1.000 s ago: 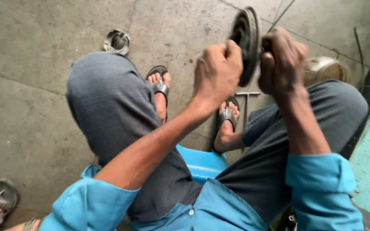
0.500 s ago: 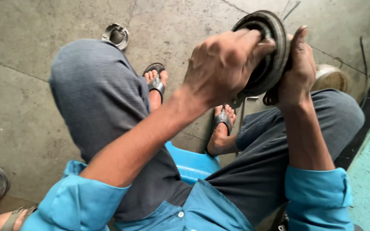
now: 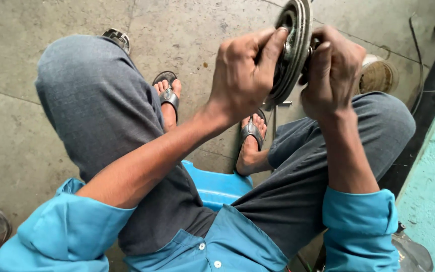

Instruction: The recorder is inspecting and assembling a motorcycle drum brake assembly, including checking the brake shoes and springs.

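Metal disc [image 3: 292, 48] | left hand [image 3: 242, 75] and right hand [image 3: 331, 75] clamped on it | risk: could slip, dropping onto feet [image 3: 250, 146] below disc

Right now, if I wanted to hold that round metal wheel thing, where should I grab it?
Probably by its rim, one hand on each side. The round metal disc stands on edge, tilted, with its flat faces pointing left and right. The left hand clasps the near face, fingers hooked over the rim, and the right hand presses the far face. The rim looks ridged, so it likely gives fingers some purchase.
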